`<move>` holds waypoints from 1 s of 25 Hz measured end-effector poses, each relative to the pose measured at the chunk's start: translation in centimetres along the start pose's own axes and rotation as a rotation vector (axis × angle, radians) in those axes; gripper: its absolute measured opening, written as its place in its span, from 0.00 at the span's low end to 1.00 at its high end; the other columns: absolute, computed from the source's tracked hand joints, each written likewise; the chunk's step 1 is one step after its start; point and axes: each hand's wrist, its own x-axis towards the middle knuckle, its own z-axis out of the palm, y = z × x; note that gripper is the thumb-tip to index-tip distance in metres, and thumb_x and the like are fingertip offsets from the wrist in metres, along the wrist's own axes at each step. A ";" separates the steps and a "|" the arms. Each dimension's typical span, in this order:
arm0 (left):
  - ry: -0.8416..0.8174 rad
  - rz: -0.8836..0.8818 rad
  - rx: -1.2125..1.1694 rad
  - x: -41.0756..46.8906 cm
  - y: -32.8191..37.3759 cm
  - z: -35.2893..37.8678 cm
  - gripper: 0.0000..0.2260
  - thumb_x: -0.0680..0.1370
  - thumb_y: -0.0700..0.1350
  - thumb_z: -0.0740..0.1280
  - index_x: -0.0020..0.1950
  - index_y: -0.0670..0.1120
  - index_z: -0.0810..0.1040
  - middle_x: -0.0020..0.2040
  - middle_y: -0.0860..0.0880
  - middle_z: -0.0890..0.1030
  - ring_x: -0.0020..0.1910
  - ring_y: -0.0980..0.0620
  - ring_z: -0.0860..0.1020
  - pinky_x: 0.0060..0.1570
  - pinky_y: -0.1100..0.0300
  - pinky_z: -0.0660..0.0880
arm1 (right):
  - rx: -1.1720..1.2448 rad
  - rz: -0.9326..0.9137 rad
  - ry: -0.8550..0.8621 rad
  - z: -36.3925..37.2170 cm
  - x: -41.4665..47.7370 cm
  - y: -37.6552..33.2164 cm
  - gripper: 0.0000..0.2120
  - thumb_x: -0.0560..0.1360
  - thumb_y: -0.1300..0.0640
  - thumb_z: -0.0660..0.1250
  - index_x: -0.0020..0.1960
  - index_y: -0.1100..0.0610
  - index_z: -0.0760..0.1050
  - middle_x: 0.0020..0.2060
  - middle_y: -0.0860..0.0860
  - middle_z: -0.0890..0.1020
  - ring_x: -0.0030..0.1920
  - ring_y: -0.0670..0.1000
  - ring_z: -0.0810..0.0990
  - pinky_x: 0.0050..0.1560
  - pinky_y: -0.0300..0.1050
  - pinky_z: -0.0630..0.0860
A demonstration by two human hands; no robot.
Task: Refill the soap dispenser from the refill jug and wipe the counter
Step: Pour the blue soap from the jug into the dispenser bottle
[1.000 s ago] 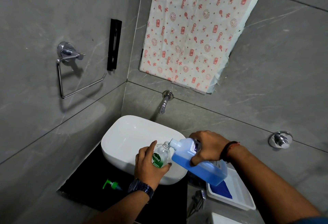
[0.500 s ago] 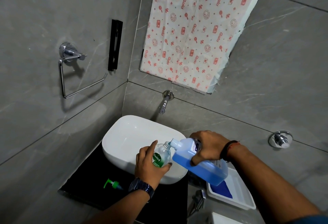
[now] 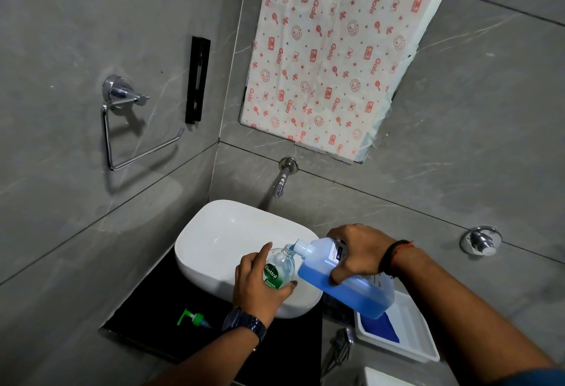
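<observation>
Jug tipped a bit more than a second ago in my right hand, its spout at the mouth of the dispenser bottle gripped by my left hand over the sink's front edge, so soap's flowing now, I think.

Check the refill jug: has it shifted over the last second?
No. The refill jug stays tilted in the right hand, its spout at the soap dispenser mouth, in the same spot against the white basin rim.
</observation>
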 end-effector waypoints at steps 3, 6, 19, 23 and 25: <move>0.000 -0.005 -0.005 0.0 0.0 0.0 0.41 0.55 0.52 0.80 0.66 0.57 0.70 0.56 0.50 0.73 0.55 0.49 0.72 0.51 0.55 0.75 | -0.007 0.004 -0.001 0.0 0.0 0.0 0.29 0.53 0.34 0.72 0.49 0.48 0.76 0.43 0.46 0.81 0.43 0.49 0.78 0.45 0.49 0.80; 0.004 -0.007 0.000 -0.1 0.1 0.0 0.41 0.55 0.52 0.80 0.66 0.57 0.70 0.56 0.50 0.73 0.55 0.49 0.72 0.51 0.54 0.75 | -0.012 0.003 0.000 0.0 0.0 0.1 0.29 0.53 0.34 0.72 0.49 0.48 0.76 0.43 0.46 0.81 0.43 0.48 0.78 0.45 0.49 0.80; 0.014 0.010 -0.006 -0.4 0.6 -0.1 0.40 0.55 0.51 0.80 0.65 0.55 0.72 0.55 0.48 0.74 0.55 0.47 0.73 0.52 0.53 0.75 | -0.010 -0.001 -0.006 0.0 -0.3 0.3 0.30 0.53 0.34 0.72 0.50 0.48 0.75 0.44 0.46 0.80 0.43 0.48 0.78 0.43 0.45 0.78; 0.011 0.009 -0.003 -0.5 0.6 -0.2 0.40 0.55 0.51 0.80 0.66 0.55 0.72 0.55 0.48 0.74 0.55 0.47 0.73 0.52 0.54 0.75 | -0.013 -0.002 -0.008 0.0 -0.3 0.2 0.30 0.54 0.34 0.72 0.51 0.47 0.75 0.44 0.46 0.80 0.44 0.48 0.78 0.45 0.47 0.79; 0.012 0.010 -0.004 -0.5 0.7 -0.2 0.40 0.55 0.51 0.81 0.66 0.55 0.72 0.55 0.48 0.74 0.55 0.47 0.73 0.52 0.54 0.75 | -0.014 -0.004 -0.012 0.0 -0.3 0.2 0.30 0.54 0.34 0.72 0.51 0.47 0.75 0.44 0.46 0.80 0.44 0.48 0.78 0.45 0.46 0.79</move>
